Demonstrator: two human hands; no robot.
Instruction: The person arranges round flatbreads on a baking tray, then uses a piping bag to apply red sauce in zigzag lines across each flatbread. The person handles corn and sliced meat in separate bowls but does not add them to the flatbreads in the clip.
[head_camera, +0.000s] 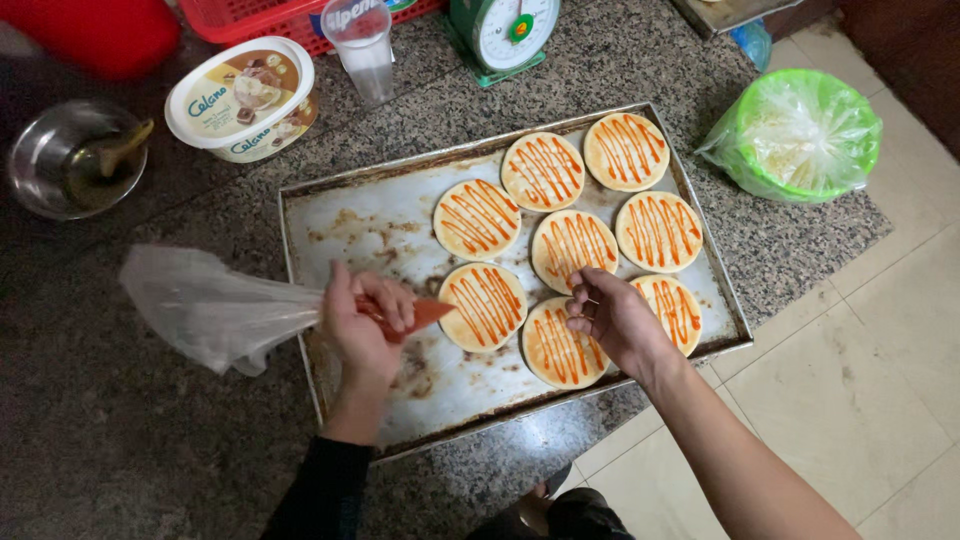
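Observation:
My left hand (362, 318) grips a clear plastic piping bag (215, 310) whose red sauce-filled tip (428, 312) points at a round dough disc (484, 306). Several round flat discs striped with red sauce lie on the right half of a worn metal baking tray (350, 225). My right hand (612, 318) hovers with curled fingers over the front discs, touching the edge of one disc (560, 345); it holds nothing.
A round tub with a lid (243, 98), a clear plastic cup (363, 48), a metal bowl with a spoon (75, 155) and a green kitchen scale (503, 32) stand behind the tray on the granite counter. A green bowl covered in plastic (800, 135) sits right. Tiled floor lies below.

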